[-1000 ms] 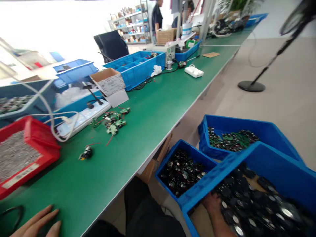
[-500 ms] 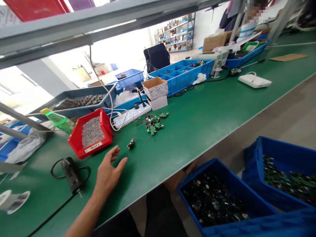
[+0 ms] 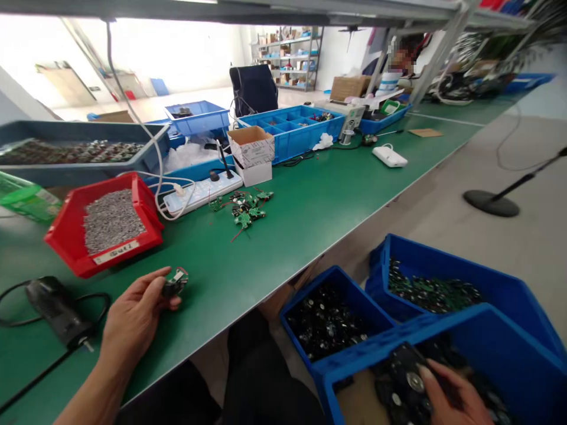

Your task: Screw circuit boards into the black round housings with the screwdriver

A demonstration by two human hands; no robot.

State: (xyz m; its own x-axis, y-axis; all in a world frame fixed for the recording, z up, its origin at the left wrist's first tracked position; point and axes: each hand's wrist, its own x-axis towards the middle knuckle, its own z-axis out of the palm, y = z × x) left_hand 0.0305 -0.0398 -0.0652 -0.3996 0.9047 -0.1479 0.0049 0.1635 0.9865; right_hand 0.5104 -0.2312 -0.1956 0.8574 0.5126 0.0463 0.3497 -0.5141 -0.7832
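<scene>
The left hand (image 3: 133,319) pinches a small circuit assembly (image 3: 175,283) over the bench (image 3: 283,236) while the right hand (image 3: 447,395) grips a round black part (image 3: 405,383) in the near blue bin (image 3: 500,330); best lift one only.

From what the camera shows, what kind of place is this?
Probably an electronics assembly workshop: a long green workbench carries small green circuit boards, a red tray of grey metal parts, and blue plastic bins of black round components stand beside it.
</scene>
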